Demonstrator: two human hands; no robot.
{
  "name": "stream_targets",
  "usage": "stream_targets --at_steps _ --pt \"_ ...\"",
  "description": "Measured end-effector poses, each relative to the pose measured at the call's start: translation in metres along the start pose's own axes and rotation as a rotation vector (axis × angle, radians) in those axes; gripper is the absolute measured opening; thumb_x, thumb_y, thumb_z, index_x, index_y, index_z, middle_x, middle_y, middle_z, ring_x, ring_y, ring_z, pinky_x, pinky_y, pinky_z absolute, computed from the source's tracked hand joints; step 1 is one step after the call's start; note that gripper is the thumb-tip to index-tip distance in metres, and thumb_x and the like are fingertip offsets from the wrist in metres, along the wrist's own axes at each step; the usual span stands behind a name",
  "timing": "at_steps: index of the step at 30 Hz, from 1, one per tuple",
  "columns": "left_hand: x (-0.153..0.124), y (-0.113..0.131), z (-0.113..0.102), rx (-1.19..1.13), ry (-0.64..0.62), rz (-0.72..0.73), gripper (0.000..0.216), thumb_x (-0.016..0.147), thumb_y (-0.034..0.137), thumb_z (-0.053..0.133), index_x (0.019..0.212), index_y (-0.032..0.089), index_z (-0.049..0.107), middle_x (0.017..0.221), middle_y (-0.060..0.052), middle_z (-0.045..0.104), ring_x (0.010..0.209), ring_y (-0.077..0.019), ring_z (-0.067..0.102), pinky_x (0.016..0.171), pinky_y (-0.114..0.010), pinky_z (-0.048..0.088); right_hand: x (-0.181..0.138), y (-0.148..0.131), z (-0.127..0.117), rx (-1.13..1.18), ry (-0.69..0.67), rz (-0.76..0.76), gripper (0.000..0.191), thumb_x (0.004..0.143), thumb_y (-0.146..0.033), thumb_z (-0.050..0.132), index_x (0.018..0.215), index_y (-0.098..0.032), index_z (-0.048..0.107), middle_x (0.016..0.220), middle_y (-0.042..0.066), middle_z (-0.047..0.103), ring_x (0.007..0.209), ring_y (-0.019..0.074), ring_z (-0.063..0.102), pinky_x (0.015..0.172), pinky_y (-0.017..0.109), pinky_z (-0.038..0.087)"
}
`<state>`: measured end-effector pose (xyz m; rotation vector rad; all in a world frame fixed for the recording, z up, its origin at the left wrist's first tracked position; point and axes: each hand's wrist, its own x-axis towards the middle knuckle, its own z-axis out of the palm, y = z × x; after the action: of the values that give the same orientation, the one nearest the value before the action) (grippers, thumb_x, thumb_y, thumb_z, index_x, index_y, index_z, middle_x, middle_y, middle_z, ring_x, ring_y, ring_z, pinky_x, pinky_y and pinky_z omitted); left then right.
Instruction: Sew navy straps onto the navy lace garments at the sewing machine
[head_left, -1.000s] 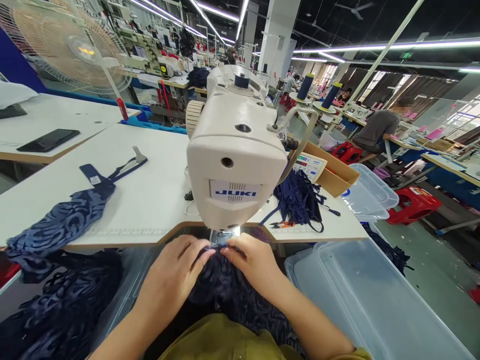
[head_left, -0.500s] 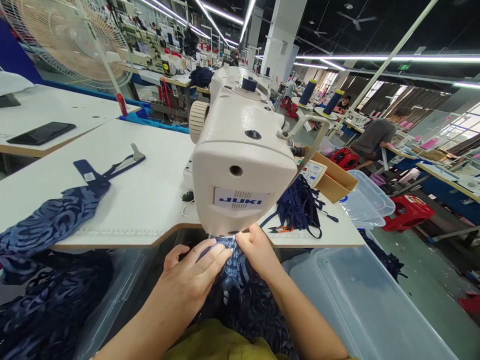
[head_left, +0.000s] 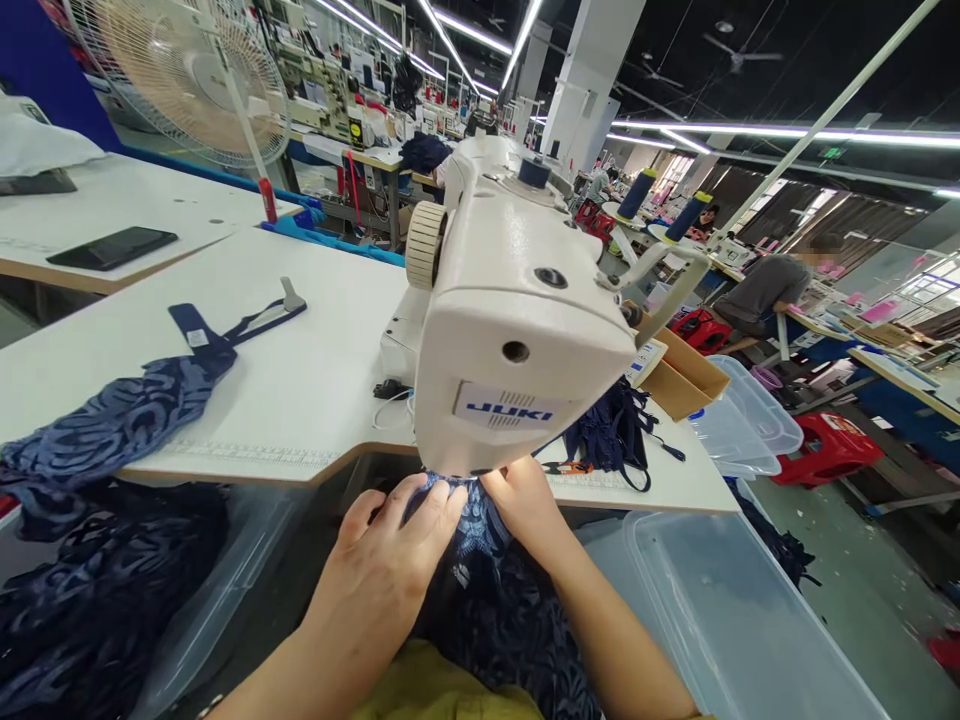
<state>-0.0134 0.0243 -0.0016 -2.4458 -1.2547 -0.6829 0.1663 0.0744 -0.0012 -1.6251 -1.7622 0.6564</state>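
A white JUKI sewing machine stands directly in front of me, its head hiding the needle. Beneath it lies navy patterned lace fabric, which hangs down over my lap. My left hand is closed on the fabric's left side, fingertips pressed down at the machine's edge. On the other side, my right hand grips the fabric, its fingertips partly hidden under the machine head.
A finished-looking navy lace garment lies on the white table at left. Navy straps and orange-handled snips lie at right. Clear plastic bins flank the table. A phone rests farther left. A co-worker sits at right.
My view has shifted, so the machine appears farther right and tilted. Both hands stay on the fabric, with the right fingertips now further hidden under the machine head.
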Motion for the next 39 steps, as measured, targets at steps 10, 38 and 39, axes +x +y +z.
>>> stream_targets --at_steps 10,38,39 --pt "-0.0001 0.0014 0.0011 0.037 -0.005 0.030 0.042 0.086 0.007 0.039 0.118 0.021 0.061 0.116 -0.001 0.067 0.105 -0.0233 0.056 0.085 -0.039 0.032 0.0016 -0.0023 -0.0008 0.025 0.001 0.018 0.010 0.080 -0.021 0.047 0.077 -0.020 0.056 0.060 0.000 0.057 0.071 0.0190 0.056 0.065 0.025 0.039" --pt "-0.0001 0.0082 0.0005 -0.028 0.012 -0.107 0.040 0.089 0.007 0.037 0.114 0.021 0.064 0.113 0.002 0.069 0.103 -0.0216 0.058 0.087 -0.039 0.034 0.0016 0.0022 0.0028 -0.013 -0.031 -0.102 0.016 0.085 -0.021 0.048 0.078 -0.022 0.063 0.059 0.002 0.060 0.064 0.0198 0.059 0.061 0.028 0.043" --pt "-0.0006 0.0076 0.0009 -0.033 0.010 -0.112 0.039 0.089 0.007 0.037 0.114 0.021 0.064 0.113 0.002 0.069 0.103 -0.0216 0.058 0.087 -0.040 0.033 0.0018 0.0037 0.0039 -0.007 -0.028 -0.103 0.016 0.085 -0.021 0.048 0.077 -0.022 0.063 0.058 0.002 0.059 0.063 0.0200 0.058 0.061 0.028 0.042"
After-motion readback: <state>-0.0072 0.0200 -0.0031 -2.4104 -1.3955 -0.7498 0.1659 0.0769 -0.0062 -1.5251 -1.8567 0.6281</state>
